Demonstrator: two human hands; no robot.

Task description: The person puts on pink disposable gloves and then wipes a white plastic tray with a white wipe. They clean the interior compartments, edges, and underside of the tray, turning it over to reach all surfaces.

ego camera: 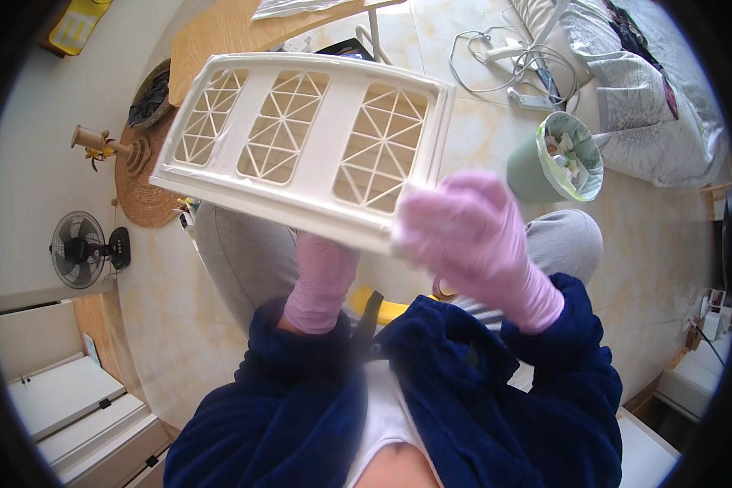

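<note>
A cream plastic panel (302, 140) with three latticed openings is raised, tilted, above my lap. My left hand (323, 277), in a pink glove, reaches beneath its near edge and holds it up; the fingers are hidden behind the panel. At the panel's near right corner is my right hand (473, 244), also in a pink glove, with its fingers curled. It is blurred while the panel looks fairly sharp. A pale smear by its fingertips could be a wipe or only blur. Below, between my legs, part of a yellow object (393, 312) shows on the floor.
A green waste bin (527, 165) with a liner and scraps stands at the right. Behind it lie a power strip (529, 99) and coiled cables. A wooden table (250, 30) is beyond the panel. An electric fan (79, 249) and a woven mat (143, 195) are at the left.
</note>
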